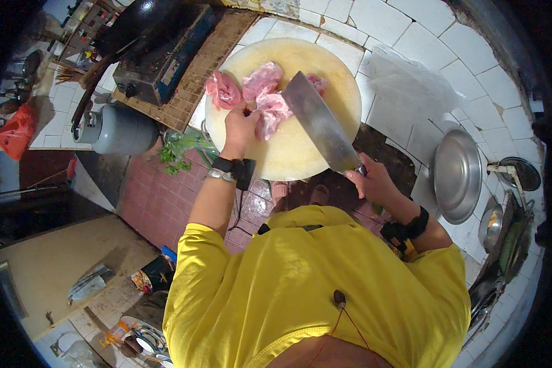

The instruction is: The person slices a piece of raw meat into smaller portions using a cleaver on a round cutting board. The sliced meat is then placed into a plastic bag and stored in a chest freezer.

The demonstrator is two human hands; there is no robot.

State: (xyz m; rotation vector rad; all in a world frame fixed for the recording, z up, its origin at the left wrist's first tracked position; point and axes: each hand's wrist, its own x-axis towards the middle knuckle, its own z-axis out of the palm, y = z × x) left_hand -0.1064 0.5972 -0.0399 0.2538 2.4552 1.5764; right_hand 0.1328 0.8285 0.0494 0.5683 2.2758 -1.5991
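Observation:
A round yellowish cutting board (303,158) lies before me with several pieces of raw meat on it. My left hand (240,128) is curled at the edge of a pale pink meat piece (273,112), fingertips gripping its left side. Left of that hand is a redder meat piece (223,90); another piece (262,79) rests farther back. My right hand (372,178) grips the handle of a broad Chinese cleaver (322,124), its blade slanting over the board. The blade partly hides a further meat piece (318,83).
A gas stove (151,69) with a dark wok (142,27) stands back left, beside a grey gas cylinder (124,129). Leafy greens (179,149) hang near the board. To the right are a clear plastic bag (409,83), a steel basin (458,177) and a faucet (510,172).

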